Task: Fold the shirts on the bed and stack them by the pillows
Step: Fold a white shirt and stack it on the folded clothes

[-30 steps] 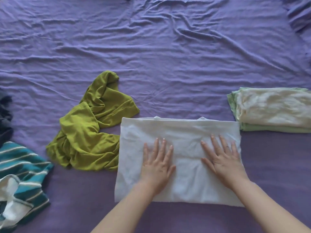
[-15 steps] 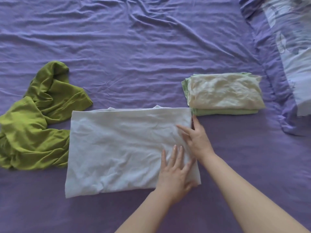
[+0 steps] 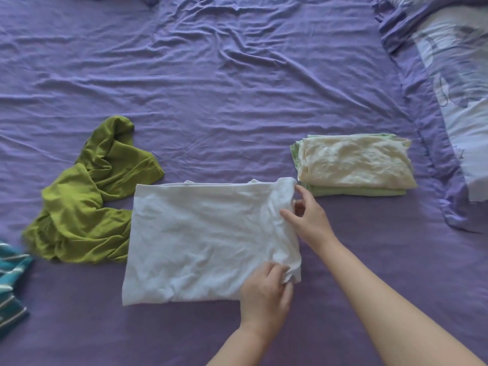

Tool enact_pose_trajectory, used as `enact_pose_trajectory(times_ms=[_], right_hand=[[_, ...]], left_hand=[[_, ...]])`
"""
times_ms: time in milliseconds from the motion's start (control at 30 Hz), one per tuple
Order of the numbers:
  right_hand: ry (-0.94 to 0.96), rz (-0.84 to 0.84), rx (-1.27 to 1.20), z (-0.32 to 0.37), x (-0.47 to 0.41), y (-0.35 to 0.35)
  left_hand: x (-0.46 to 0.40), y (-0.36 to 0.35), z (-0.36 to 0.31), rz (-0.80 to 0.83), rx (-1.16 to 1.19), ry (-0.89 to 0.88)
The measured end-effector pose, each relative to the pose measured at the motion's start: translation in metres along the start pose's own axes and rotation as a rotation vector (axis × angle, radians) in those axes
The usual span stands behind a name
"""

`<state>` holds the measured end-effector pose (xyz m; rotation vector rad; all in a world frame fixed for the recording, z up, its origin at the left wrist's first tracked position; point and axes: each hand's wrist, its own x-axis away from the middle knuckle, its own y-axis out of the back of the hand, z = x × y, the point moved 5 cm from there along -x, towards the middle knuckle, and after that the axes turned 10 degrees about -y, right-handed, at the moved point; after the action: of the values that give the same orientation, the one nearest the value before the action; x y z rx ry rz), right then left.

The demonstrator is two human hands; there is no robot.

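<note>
A half-folded white shirt (image 3: 203, 239) lies flat in front of me on the purple bed sheet (image 3: 211, 88). My left hand (image 3: 266, 291) pinches its near right corner. My right hand (image 3: 309, 217) grips its far right edge, and that edge is lifted and crumpled. Just right of the shirt sits a stack of folded shirts (image 3: 353, 165), cream on top of pale green. A purple patterned pillow (image 3: 454, 83) lies beyond the stack at the far right.
An unfolded olive-green shirt (image 3: 89, 196) lies crumpled against the white shirt's left side. A teal striped shirt (image 3: 10, 283) shows at the left edge. Wrinkled sheet stretches across the far half of the bed.
Both hands went from lying flat on the white shirt to its right edge, where they now grasp and lift it. My view swung right, then back a little.
</note>
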<state>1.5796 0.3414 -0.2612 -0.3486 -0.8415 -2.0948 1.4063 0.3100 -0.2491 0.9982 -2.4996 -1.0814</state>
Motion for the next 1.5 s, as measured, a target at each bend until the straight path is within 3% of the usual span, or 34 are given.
enact_pose_trajectory(times_ms=[133, 333, 667, 900, 1067, 1200, 1333, 1500], right_hand=[[0.041, 0.014, -0.053, 0.037, 0.009, -0.025], [0.121, 0.009, -0.13, 0.082, 0.027, -0.094], [0.153, 0.11, -0.005, 0.114, 0.051, -0.229], [0.152, 0.141, 0.08, 0.12, 0.054, -0.276], [0.185, 0.351, 0.175, 0.111, 0.061, -0.29], [0.243, 0.071, 0.346, 0.093, 0.062, -0.247], [0.028, -0.154, 0.549, 0.053, 0.064, -0.199], [-0.169, -0.108, 0.147, 0.038, 0.063, -0.19]], left_hand=[[0.018, 0.043, 0.026, -0.069, 0.229, 0.357], [0.051, 0.103, 0.081, -0.167, 0.389, 0.583], [0.101, 0.169, 0.164, -0.269, 0.292, 0.749], [0.107, 0.19, 0.204, -0.209, 0.14, 0.738], [0.093, 0.189, 0.216, -0.241, 0.407, 0.84], [0.071, 0.175, 0.211, -0.04, 0.322, 0.859], [0.059, 0.165, 0.207, -0.027, 0.3, 0.91], [0.052, 0.164, 0.213, -0.063, 0.404, 0.949]])
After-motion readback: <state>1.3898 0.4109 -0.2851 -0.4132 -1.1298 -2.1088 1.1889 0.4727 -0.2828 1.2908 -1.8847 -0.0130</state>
